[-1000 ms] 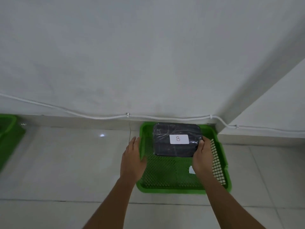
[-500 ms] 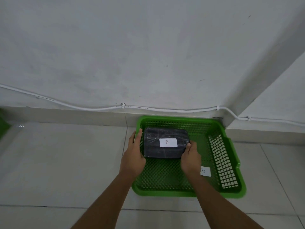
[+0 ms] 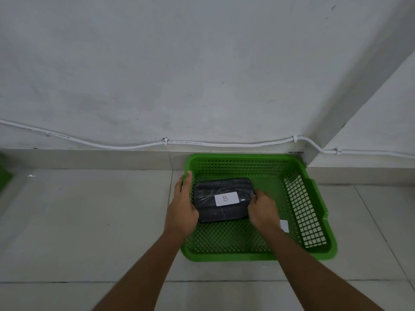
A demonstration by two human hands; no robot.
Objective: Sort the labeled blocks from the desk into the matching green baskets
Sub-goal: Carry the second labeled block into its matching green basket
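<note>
A dark wrapped block (image 3: 222,208) with a white label marked "B" lies low inside the green basket (image 3: 314,221), toward its left side. My left hand (image 3: 182,209) presses flat on the block's left end, partly over the basket's left wall. My right hand (image 3: 261,209) curls around the block's right end. A white tag (image 3: 284,226) shows on the basket floor, half hidden behind my right wrist. I cannot tell whether the block rests on the mesh floor.
The basket stands on pale floor tiles in a corner, against the skirting and a white wall. A white cable (image 3: 202,143) runs along the wall. The edge of another green basket (image 3: 4,178) shows at far left.
Both hands have brought the B block down and leftward, from over the basket's back rim to deep inside it. The view has moved closer to the basket.
</note>
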